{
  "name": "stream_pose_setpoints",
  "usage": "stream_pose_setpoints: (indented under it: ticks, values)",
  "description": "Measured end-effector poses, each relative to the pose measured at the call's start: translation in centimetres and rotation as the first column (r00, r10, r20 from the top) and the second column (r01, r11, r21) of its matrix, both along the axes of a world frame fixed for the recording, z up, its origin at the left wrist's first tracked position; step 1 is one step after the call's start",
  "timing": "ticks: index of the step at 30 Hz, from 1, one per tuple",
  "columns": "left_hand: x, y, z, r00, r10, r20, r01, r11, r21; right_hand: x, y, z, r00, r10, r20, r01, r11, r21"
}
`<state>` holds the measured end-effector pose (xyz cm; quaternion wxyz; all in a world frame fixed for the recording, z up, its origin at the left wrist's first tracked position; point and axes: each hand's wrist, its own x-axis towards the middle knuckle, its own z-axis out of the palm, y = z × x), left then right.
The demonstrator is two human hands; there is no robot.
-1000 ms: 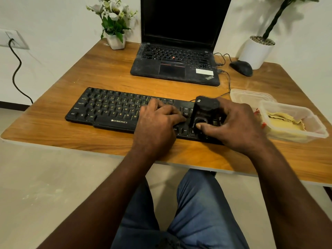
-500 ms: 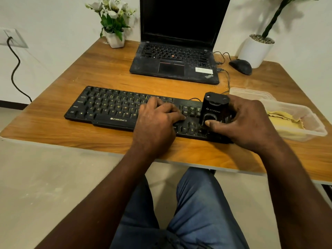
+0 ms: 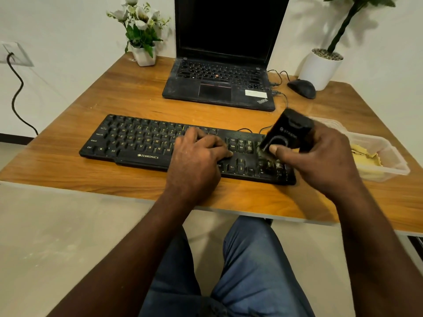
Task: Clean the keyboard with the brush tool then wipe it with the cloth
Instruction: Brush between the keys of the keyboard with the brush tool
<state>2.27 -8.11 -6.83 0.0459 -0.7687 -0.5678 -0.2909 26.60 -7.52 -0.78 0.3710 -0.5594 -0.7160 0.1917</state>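
Black dusty keyboard (image 3: 142,143), left hand (image 3: 196,154) flat on keys, right hand (image 3: 320,156) gripping tilted brush tool (image 3: 286,131)

white wall (image 3: 68,24), wooden table (image 3: 128,97), grey floor (image 3: 57,236)

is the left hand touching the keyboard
Touching. The head view shows the left hand lying flat on the keyboard, fingers pressed onto keys right of the letter block, no gap visible beneath them.

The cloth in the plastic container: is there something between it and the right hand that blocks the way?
Nothing visible blocks it. The cloth lies in an open container, just right of the right hand. But that hand is occupied by the brush tool.
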Motion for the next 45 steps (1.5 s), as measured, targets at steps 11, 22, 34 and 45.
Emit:
stream_pose_setpoints:
  ticks: [11, 22, 34, 45]
  values:
    - [0.0, 0.0, 0.3, 1.0, -0.015, -0.001, 0.015, 0.999, -0.039, -4.3, 5.2, -0.2, 0.987, 0.007, 0.158, -0.002, 0.999, -0.038]
    - [0.1, 0.1, 0.3, 1.0, -0.011, -0.006, 0.011, 0.999, -0.053, -4.7, 5.7, 0.1, 0.985, 0.05, 0.166, -0.031, 0.993, -0.11]
    - [0.1, 0.2, 0.2, 1.0, -0.007, -0.003, 0.007, 0.999, -0.05, -4.5, 6.4, 0.3, 0.979, 0.009, 0.203, 0.006, 0.997, -0.072]
    - [0.1, 0.0, 0.3, 1.0, -0.001, 0.002, 0.002, 0.998, -0.071, -3.7, 6.5, 0.7, 0.976, -0.018, 0.215, 0.032, 0.998, -0.058]
